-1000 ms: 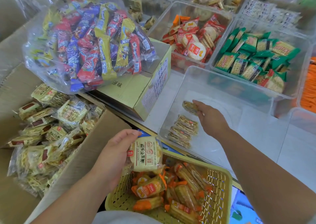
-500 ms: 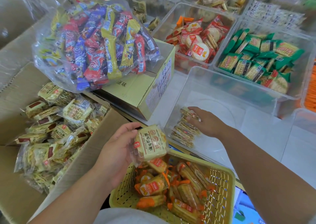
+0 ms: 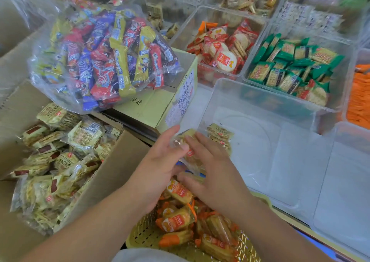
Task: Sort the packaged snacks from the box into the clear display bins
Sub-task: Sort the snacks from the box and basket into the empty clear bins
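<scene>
Looks down on a snack display. Grips one pale snack packet (image 3: pixel 187 141) between left hand (image 3: pixel 158 167) and right hand (image 3: pixel 216 179), fingers of both closed on it, blurred, at the near left corner of a clear bin (image 3: pixel 260 97). Shows a short stack of matching packets (image 3: pixel 220 134) just inside that corner. Shows the cardboard box (image 3: pixel 112 173) of similar packets to the left, and a yellow basket (image 3: pixel 140 237) of orange packets (image 3: pixel 178 219) beneath the hands
</scene>
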A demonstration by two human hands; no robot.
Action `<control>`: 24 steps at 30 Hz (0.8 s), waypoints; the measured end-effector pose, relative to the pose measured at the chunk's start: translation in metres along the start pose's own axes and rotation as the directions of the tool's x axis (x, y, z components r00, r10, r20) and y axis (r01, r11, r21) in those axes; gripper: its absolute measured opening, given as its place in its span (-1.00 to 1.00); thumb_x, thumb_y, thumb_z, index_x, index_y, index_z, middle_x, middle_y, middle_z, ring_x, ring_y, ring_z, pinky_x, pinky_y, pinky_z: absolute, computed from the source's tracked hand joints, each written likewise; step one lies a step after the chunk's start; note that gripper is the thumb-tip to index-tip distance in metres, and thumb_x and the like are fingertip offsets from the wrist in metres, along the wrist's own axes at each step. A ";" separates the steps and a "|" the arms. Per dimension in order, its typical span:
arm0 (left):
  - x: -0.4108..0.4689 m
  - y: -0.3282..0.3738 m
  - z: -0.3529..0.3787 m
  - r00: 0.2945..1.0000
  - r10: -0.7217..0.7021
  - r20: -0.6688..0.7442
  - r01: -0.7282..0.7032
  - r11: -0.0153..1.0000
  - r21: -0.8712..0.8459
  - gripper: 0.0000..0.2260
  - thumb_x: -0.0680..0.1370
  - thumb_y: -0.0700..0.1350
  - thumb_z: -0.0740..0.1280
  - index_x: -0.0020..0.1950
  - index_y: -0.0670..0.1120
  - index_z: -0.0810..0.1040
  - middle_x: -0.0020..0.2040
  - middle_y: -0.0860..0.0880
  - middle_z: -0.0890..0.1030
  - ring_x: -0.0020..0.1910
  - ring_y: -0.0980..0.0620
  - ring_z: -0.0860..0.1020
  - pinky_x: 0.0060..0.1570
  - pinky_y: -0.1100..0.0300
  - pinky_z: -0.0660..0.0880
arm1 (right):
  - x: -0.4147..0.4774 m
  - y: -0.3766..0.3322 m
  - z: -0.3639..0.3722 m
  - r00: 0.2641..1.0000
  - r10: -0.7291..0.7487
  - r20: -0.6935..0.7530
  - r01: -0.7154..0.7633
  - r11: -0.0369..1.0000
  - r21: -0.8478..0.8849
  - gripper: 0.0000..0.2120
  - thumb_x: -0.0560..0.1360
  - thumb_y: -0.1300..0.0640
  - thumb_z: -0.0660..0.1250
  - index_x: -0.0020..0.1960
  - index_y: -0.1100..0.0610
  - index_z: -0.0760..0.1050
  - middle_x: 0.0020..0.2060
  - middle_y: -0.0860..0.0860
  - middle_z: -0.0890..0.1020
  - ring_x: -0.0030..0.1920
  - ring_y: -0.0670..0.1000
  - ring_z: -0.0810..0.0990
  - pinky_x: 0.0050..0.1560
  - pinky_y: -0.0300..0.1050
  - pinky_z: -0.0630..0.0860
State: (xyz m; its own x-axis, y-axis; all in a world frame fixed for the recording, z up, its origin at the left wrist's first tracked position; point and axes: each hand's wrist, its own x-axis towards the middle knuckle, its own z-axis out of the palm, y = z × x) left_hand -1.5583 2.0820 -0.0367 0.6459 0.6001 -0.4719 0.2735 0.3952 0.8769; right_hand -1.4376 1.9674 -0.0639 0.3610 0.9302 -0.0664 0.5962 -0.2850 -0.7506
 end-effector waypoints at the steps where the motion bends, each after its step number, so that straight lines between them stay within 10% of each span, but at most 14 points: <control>1: 0.005 0.002 0.005 0.999 0.004 0.042 -0.006 0.998 0.055 -0.50 0.48 0.10 0.41 0.41 0.34 0.47 0.04 0.21 0.71 0.14 0.08 0.68 0.09 0.15 0.61 | 0.003 0.005 -0.001 0.999 0.010 -0.050 -0.010 1.000 0.005 -0.27 0.50 -0.04 0.47 0.58 -0.08 0.24 0.53 0.00 0.34 0.54 0.02 0.25 0.53 0.00 0.24; 7: 0.040 -0.002 0.013 0.994 -0.010 0.108 -0.055 0.812 0.581 -0.30 0.53 0.29 0.35 0.56 0.46 0.04 0.46 0.16 0.45 0.37 0.17 0.47 0.25 0.23 0.40 | 0.033 0.070 -0.033 0.973 0.124 -0.193 -0.108 0.990 0.092 -0.52 0.55 0.23 0.42 0.43 -0.01 0.49 0.26 0.01 0.62 0.21 -0.08 0.54 0.17 -0.48 0.32; 14: 0.094 -0.031 0.019 0.975 -0.208 0.076 0.003 0.354 0.935 -0.01 0.53 0.32 0.37 0.69 0.00 -0.20 0.66 -0.07 0.19 0.51 -0.09 0.37 0.26 0.13 0.39 | 0.102 0.160 -0.053 0.937 0.333 -0.109 -0.331 0.943 0.032 -0.60 0.57 0.01 0.42 0.40 -0.01 0.54 0.26 0.10 0.61 0.27 0.14 0.54 0.22 -0.14 0.40; 24: 0.101 -0.049 0.020 0.971 -0.225 0.075 0.001 0.317 0.948 0.10 0.52 0.28 0.39 0.56 0.11 -0.51 0.64 -0.05 0.22 0.41 -0.07 0.49 0.24 0.02 0.54 | 0.127 0.193 -0.025 0.864 0.399 0.308 -0.440 0.895 0.076 -0.58 0.50 -0.09 0.41 0.34 -0.03 0.57 0.24 -0.01 0.61 0.26 0.07 0.52 0.17 -0.11 0.40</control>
State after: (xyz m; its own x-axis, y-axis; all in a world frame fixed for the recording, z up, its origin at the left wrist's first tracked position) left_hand -1.4919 2.1092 -0.1261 0.6192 0.4420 -0.6490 0.7630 -0.5338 0.3645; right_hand -1.2584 2.0250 -0.2004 0.3287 0.7611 -0.5592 0.3199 -0.6468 -0.6923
